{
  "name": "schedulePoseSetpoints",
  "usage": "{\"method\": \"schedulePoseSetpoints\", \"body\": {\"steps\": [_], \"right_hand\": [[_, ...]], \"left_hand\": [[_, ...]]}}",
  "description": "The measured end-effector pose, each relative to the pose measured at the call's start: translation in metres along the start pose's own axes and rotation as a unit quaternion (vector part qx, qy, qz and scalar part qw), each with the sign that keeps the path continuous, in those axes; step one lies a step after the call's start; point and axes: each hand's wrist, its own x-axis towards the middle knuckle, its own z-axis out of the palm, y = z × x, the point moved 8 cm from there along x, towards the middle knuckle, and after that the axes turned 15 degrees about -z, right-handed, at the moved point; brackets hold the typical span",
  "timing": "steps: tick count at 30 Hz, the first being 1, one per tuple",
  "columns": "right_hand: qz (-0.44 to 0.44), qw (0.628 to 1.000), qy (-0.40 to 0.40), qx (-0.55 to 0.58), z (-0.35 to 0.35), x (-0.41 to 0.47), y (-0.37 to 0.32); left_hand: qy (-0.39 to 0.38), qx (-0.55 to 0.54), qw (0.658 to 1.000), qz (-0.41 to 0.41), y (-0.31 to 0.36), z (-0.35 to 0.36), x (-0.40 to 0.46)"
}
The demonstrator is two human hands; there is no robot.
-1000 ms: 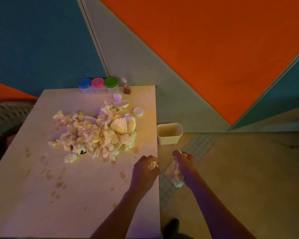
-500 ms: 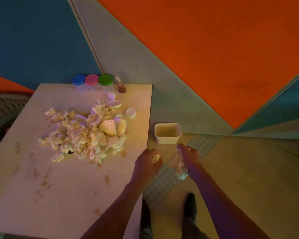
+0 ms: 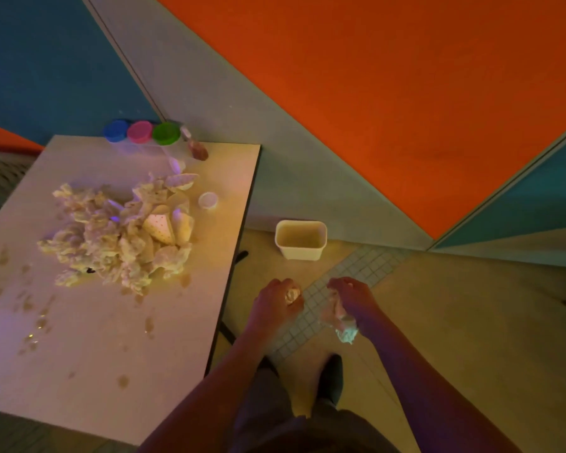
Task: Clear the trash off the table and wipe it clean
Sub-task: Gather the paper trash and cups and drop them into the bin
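We take the bin [image 3: 300,239] as landmark; it sits on the floor beside the wall, open top, nothing visible inside. Left of the bin stands the table [image 3: 118,348], its right edge near the bin but apart from it.

Our left hand [image 3: 276,304] hangs over the floor, nearer us than the bin and just off the table's right edge, fingers clenched round a small paper wad [image 3: 292,294]. Our right hand [image 3: 352,300] is also nearer us than the bin, a bit to its right, fingers curled around a crumpled tissue [image 3: 342,325] that hangs below the palm. The two hands are close but not touching. Neither is over the bin.

The trash pile [image 3: 118,237], a heap of crumpled paper and wrappers, lies on the table well left of the bin, around the table's middle. A small white lid [image 3: 208,200] lies on the table between the pile and the bin, apart from both. Brown stains [image 3: 33,325] dot the table on the side of the pile away from the bin and toward us.

At the table's far edge, left of and beyond the bin, we see three tubs in a row: blue lid [image 3: 115,130], pink lid [image 3: 139,132], green lid [image 3: 166,133]. A small brown bottle [image 3: 196,147] lies just beside the green one, on the bin's side.

Below the hands our shoes [image 3: 330,377] stand on the floor.
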Motion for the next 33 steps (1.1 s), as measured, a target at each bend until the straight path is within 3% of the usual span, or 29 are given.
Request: {"method": "schedulePoseSetpoints", "body": {"steps": [12, 18, 24, 33], "right_hand": [[0.020, 0.998, 0.020, -0.055, 0.007, 0.081, -0.016], [0.016, 0.993, -0.015, -0.112, 0.041, 0.147, -0.038], [-0.020, 0.992, -0.016, -0.125, 0.073, 0.222, -0.056], [-0.070, 0.963, -0.018, -0.261, 0.088, 0.355, -0.028]], "left_hand": [[-0.026, -0.011, 0.999, 0.017, 0.026, 0.009, 0.081], [-0.040, -0.021, 0.999, 0.015, 0.024, -0.007, 0.158], [-0.016, 0.009, 1.000, 0.011, 0.028, -0.014, 0.235], [0.019, 0.036, 0.999, -0.025, 0.023, 0.040, 0.340]]}}
